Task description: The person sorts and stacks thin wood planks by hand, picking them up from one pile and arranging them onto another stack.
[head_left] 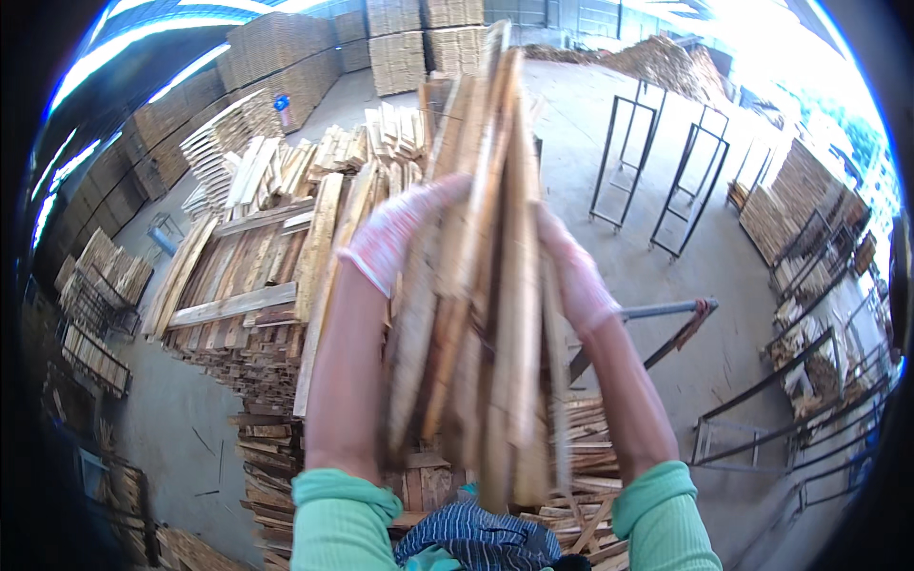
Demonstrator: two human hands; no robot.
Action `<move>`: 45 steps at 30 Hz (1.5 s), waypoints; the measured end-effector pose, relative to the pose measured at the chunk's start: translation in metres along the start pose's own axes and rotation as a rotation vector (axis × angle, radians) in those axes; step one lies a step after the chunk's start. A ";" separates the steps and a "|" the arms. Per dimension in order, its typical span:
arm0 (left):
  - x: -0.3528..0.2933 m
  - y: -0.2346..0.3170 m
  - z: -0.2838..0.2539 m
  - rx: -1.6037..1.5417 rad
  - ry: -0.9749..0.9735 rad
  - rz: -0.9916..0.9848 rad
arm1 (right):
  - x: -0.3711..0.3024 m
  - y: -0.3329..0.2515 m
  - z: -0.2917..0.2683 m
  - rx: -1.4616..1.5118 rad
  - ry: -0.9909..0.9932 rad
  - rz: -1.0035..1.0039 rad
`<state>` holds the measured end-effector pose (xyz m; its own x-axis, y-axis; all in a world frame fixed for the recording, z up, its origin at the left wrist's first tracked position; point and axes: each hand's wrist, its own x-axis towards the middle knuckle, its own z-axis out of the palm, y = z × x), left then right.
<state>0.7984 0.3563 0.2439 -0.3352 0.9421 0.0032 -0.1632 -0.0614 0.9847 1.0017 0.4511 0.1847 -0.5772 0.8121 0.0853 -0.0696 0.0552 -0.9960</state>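
A bundle of long wooden slats point(476, 314) is held up in front of me, its upper ends pointing away and its lower ends near my body. My left hand point(409, 224), in a pale pink-and-white glove, grips the bundle's left side. On the opposite side, my right hand point(571, 266), gloved alike, presses and wraps against the slats. The fingertips of both hands are partly hidden by the wood, and the bundle is slightly blurred. Beyond and left of it lies a broad stack of boards point(248, 266), with loose planks on top.
More slats point(271, 476) are piled low near my body. Black metal frames point(624, 162) stand on the concrete floor to the right, near a metal bar point(662, 310). Tall timber stacks point(286, 57) rise at the back left, and a scrap heap point(662, 62) lies far right.
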 end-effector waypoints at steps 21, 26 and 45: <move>0.049 -0.005 -0.120 0.927 0.209 -0.464 | 0.148 0.120 0.096 -0.379 -0.118 0.050; 0.034 -0.019 -0.163 0.898 0.282 -0.200 | 0.154 0.135 0.064 -0.346 -0.168 -0.040; 0.070 0.037 0.003 1.161 -0.107 0.450 | 0.073 0.153 -0.016 0.288 0.220 -0.173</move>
<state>0.7719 0.4207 0.2815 -0.0629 0.9383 0.3401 0.8790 -0.1093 0.4641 0.9617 0.5285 0.0381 -0.3512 0.9117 0.2132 -0.3942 0.0625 -0.9169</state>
